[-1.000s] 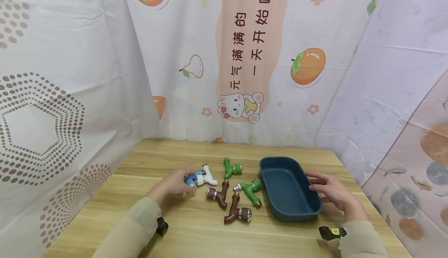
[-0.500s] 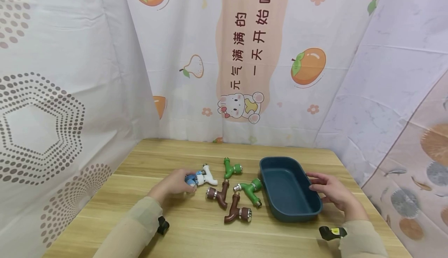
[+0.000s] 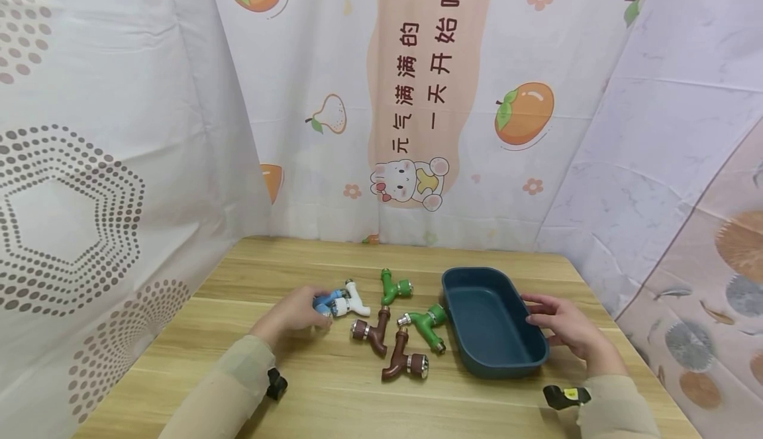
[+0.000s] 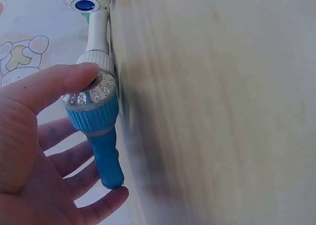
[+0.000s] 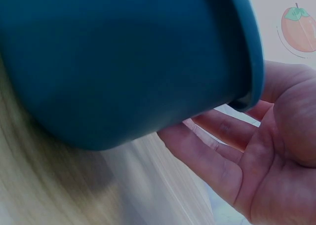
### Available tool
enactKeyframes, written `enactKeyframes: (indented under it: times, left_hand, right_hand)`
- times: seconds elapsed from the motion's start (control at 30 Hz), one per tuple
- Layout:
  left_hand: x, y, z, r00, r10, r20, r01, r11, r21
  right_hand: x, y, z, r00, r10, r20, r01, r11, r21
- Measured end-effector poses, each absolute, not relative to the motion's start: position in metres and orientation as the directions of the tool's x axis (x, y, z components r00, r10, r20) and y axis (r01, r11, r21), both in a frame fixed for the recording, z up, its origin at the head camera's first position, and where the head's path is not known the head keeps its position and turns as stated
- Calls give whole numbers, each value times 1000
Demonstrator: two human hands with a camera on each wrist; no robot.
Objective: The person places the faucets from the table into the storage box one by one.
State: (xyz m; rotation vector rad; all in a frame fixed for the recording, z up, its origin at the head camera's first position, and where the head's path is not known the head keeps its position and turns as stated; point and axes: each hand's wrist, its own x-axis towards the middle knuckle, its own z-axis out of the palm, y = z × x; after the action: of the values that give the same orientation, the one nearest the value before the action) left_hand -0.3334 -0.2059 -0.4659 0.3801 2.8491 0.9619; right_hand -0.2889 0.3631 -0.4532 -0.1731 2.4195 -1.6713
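My left hand [image 3: 301, 310] grips a blue tap [image 4: 106, 156] at the left of the group of taps. In the left wrist view, the thumb presses on the chrome end of its ribbed knob, and the other fingers lie behind its body. Right beside it is a white tap [image 3: 356, 300], partly hidden by the blue one in the left wrist view. My right hand [image 3: 563, 323] is at the right side of a dark blue basin [image 3: 484, 367], fingers extended against its outer wall below the rim.
Two green taps [image 3: 390, 288] [image 3: 428, 325] and two brown taps [image 3: 378, 336] [image 3: 398, 365] lie on the wooden table [image 3: 334, 406] between the hands, left of the basin. A patterned curtain [image 3: 334, 194] hangs behind the table, with more cloth at both sides.
The blue tap has turned slightly in the left hand, which has barely shifted. The right hand, the basin and the other taps stay where they were.
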Motion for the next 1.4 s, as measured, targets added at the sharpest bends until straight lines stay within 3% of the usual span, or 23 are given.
enactKeyframes:
  times: [0.5,1.4]
  left_hand:
    - [-336,-209,-458,-967,256,14,205,738,643]
    - [-342,-192,-444,-956,281,82,273,755,596]
  right_hand:
    - [-289,363,-454,-975,-200,-99,21,358,-934]
    - [-289,363,-453,-972,-214,-98,15,358,-933]
